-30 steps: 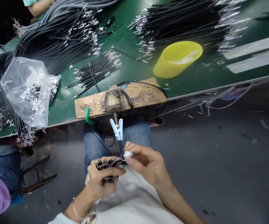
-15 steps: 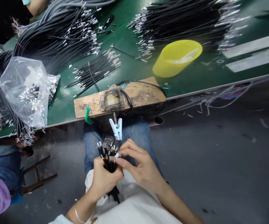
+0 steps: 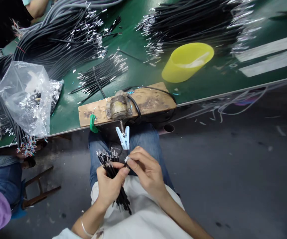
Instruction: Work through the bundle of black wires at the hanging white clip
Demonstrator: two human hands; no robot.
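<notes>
My left hand point(image 3: 110, 187) is clenched around a bundle of wires point(image 3: 112, 169), thin black ones with small metal tips fanning out at the upper end, the tails poking out below my fist over my white shirt. My right hand point(image 3: 143, 171) pinches the tip of one wire between thumb and forefinger, right beside the bundle's top. All this sits over my lap, just below the pale blue clip point(image 3: 123, 136) that hangs from the wooden board point(image 3: 153, 101) at the table's near edge. On that board sits a small worn metal fixture point(image 3: 117, 107); a green clamp point(image 3: 92, 123) grips its left end. Beyond the board lie a yellow cup point(image 3: 187, 61) on its side, a clear plastic bag point(image 3: 24, 96) to the left, and heaps of black cables point(image 3: 59, 46) on the green table point(image 3: 208, 83).
</notes>
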